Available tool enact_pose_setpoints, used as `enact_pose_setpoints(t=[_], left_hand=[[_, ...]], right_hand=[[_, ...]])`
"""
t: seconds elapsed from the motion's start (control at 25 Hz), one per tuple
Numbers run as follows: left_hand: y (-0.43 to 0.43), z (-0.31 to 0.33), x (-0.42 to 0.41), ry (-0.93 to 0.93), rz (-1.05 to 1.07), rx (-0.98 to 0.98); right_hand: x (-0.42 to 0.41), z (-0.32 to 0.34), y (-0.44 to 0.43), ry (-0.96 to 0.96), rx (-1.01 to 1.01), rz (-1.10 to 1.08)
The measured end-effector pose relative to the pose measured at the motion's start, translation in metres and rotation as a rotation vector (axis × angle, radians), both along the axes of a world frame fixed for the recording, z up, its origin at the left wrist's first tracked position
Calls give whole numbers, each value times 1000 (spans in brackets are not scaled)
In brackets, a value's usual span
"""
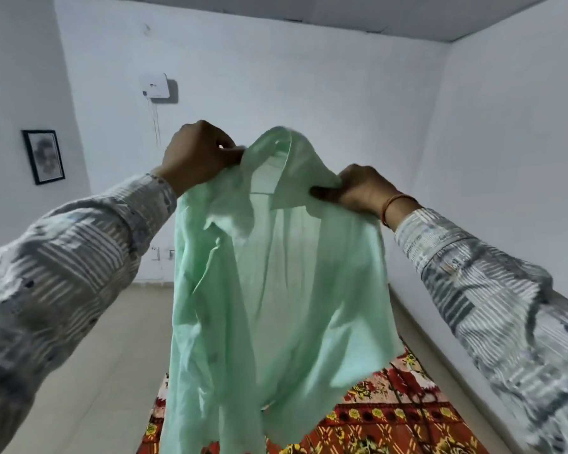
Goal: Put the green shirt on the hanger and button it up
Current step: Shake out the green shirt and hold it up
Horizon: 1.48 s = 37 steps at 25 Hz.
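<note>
- Long left sleeve (pixel 73 257) of white fabric printed with grey and blue-grey stripe patches and small dark spots.
- Long right sleeve (pixel 489 306) in the same striped patchwork print.
- Thin orange-red thread band (pixel 395 204) around the right wrist.

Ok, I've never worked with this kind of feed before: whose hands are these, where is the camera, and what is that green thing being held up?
There is no machine here. This is a single wide-angle picture from a camera worn on a person's head, so the hands you see are that person's own. The left hand and the right hand each pinch the green shirt beside its collar and hold it up in the air, open at the neck. Below it lies a red patterned cloth. On the white wall hang a framed picture and a small white box. No hanger shows in this view.
</note>
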<state>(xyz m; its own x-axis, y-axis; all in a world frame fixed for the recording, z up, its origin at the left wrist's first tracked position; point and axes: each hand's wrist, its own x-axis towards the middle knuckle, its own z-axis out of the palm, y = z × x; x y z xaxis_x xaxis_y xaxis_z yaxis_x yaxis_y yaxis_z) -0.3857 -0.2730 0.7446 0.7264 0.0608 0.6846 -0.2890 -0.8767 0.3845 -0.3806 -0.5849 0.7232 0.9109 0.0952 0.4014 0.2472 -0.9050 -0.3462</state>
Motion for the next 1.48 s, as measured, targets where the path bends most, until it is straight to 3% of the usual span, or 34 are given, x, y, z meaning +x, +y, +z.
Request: enact_pose_setpoints(t=[0.08,0.12,0.16,0.2,0.24,0.28,0.32,0.44,0.52,0.68,0.76,0.84,1.0,1.08,1.24,1.48], left_hand=[[-6,-1,5,26,-37,-175],[-8,-2,7,60,-78,-298],[-11,-1,7,93,-116,-413],[-12,0,6,105,-133,-474],[-13,2,5,120,-130,-476],[-14,5,4,140,-130,-457],[-14,7,1,182,-127,-428],[-21,8,-8,301,-191,-321],[-26,9,-15,295,-226,-308],[-21,20,-36,348,-654,-529],[-18,27,-40,387,-561,-248],[-18,28,-47,483,-445,-11],[-4,21,-56,799,-589,-182],[1,9,-47,816,-667,-272],[-2,-29,4,639,-505,-359],[-6,-137,118,587,-263,-202]], right_hand=[[-10,3,2,259,565,351],[-15,5,1,428,760,505],[-20,9,1,534,805,617],[-22,13,2,541,679,617],[-21,14,3,434,393,508],[-20,17,4,223,132,366],[-19,19,6,21,6,256],[-22,35,2,-36,110,317],[-24,45,-2,-121,-73,247],[-30,54,-13,-285,-160,144],[-31,52,-19,-268,-204,126],[-39,43,-26,-114,-210,171],[-59,27,-42,376,114,460],[-51,23,-46,495,304,539],[-2,0,-29,403,284,436],[126,-102,-3,335,71,159]])
